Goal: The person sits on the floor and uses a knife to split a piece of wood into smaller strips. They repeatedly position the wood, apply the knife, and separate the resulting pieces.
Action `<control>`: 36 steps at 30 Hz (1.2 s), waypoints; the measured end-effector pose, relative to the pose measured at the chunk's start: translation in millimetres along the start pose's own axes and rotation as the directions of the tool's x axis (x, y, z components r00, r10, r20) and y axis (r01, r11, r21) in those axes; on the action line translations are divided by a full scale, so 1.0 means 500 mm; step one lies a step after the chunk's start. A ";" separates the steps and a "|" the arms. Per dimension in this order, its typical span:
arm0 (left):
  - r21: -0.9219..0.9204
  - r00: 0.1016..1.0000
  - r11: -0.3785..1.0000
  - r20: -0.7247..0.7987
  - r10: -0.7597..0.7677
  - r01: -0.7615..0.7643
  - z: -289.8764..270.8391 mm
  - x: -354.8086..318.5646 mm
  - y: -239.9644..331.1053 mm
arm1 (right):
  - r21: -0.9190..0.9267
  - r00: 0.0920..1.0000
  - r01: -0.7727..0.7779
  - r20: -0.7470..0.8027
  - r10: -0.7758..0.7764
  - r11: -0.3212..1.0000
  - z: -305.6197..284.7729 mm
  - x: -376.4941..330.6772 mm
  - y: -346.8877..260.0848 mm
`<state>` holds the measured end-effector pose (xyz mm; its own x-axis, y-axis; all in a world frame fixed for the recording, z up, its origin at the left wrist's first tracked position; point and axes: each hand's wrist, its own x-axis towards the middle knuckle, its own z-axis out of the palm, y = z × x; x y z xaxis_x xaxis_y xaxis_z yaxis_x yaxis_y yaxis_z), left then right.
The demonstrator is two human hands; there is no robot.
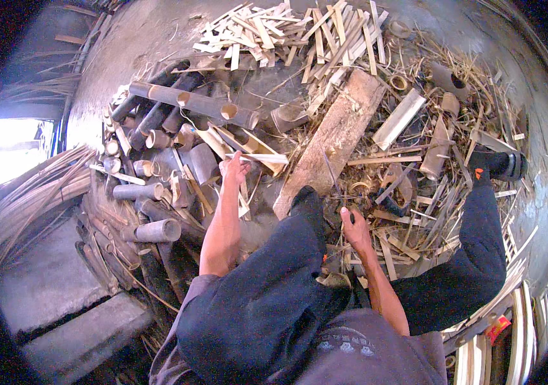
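My left hand (234, 168) is closed on the end of a short, pale bamboo strip (262, 158), which points right toward a thick wooden plank (344, 122). Split bamboo pieces lie just beyond and under that hand. Lower and to the right, my right hand (355, 229) grips the dark handle of a knife (333, 172). Its thin blade slants up and left across the plank's right edge, apart from the strip. The plank's near end lies beside my dark-trousered knee and foot.
Bamboo tubes (158, 230) are heaped on the left. Pale split strips (258, 29) pile up at the far side. Offcuts and shavings (408, 237) cover the floor on the right, around my other foot (498, 165). Long strips (523, 333) stand at the lower right.
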<state>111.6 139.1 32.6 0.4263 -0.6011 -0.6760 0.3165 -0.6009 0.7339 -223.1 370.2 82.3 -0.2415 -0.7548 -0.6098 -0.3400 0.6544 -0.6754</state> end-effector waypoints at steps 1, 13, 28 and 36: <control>-0.059 0.998 0.998 0.043 0.037 -0.035 -0.004 -0.015 0.011 | -0.006 0.999 0.021 -0.032 -0.021 1.000 0.007 0.002 0.005; -0.272 0.829 0.915 0.400 0.390 -0.299 0.127 -0.337 0.003 | 0.101 0.985 0.104 -0.145 -0.089 0.989 -0.038 -0.055 -0.072; 0.317 0.680 0.602 0.366 0.635 -0.733 0.184 -0.498 -0.012 | 0.144 0.996 0.063 -0.068 -0.053 0.988 -0.035 -0.014 -0.052; 0.258 0.639 0.607 0.510 0.575 -0.752 0.183 -0.472 0.017 | 0.013 0.978 0.158 -0.141 -0.155 0.987 0.002 -0.003 -0.027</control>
<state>-63.9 227.4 192.3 0.0224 -0.9988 -0.0435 -0.3472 -0.0486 0.9365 -217.3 362.8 92.0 -0.3120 -0.8456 -0.4332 -0.3621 0.5274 -0.7686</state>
